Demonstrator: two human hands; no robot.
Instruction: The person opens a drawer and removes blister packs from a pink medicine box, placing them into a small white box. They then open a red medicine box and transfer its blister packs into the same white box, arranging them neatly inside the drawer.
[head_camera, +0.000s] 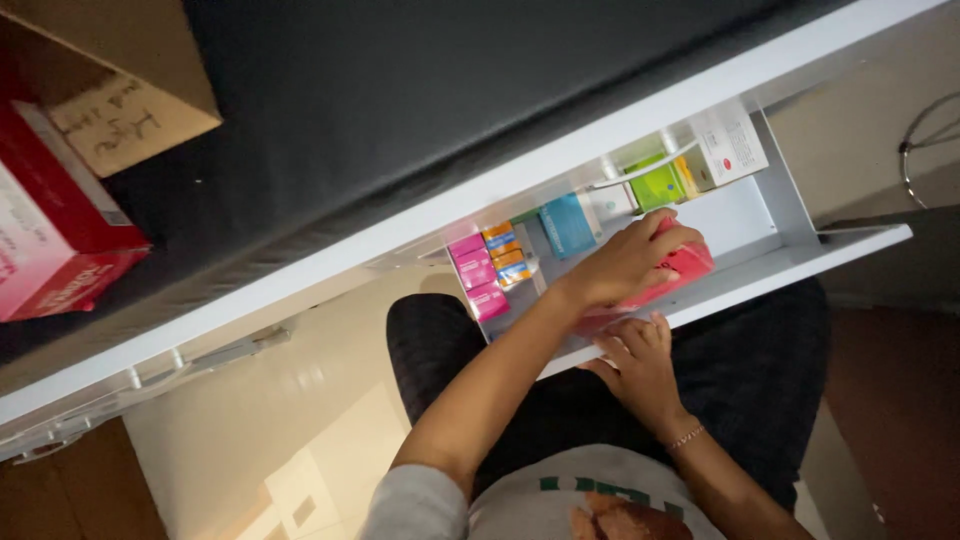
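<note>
Two hands work at an open white metal drawer (770, 215) pulled out from under a dark desk (400, 90). The left hand (625, 262) reaches across into the drawer, its grip closed over the top of a flat red cardboard box (688, 265), fingers curled on the far edge and thumb toward the near side, probably so the box can be steered between its neighbours. The right hand (640, 362) rests with fingers spread against the drawer's front wall just beneath, touching the box's lower end as if to brace it; it clasps nothing that I can see. Beside the red box stand small pink boxes (475, 272), orange-and-blue boxes (507, 255), a blue box (568, 224), a green box (655, 183) and a white carton (730, 145), upright in rows behind dividers.
</note>
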